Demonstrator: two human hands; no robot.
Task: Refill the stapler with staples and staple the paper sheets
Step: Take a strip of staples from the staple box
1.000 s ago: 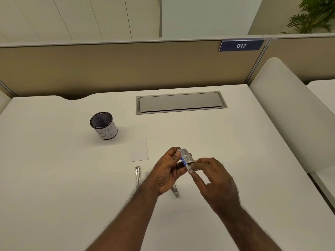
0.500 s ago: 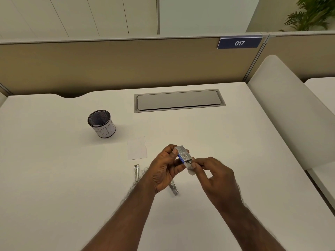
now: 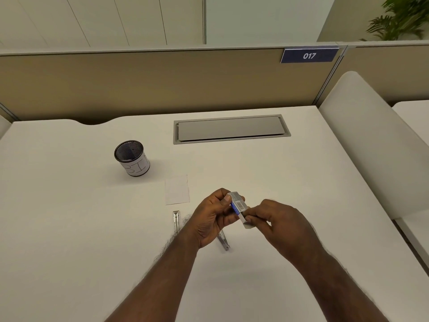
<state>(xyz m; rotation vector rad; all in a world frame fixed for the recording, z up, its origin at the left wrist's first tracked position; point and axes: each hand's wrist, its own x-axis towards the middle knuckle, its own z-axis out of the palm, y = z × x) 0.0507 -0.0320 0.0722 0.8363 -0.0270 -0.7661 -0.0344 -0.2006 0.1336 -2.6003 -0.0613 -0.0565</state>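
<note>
Since a second ago the right hand (image 3: 282, 223) has drawn the white tray further out of the box (image 3: 237, 203). Its fingertips pinch the tray; the left hand (image 3: 214, 217) grips the sleeve. Light, crushable card: hold by the edges. Both wrists hover above the stapler (image 3: 223, 241).

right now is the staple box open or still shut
Open. The left hand holds the staple box, and the right hand pinches its pale inner tray, which sticks out of the near end.

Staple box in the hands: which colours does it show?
Grey staple box with a blue band, head view.
</note>
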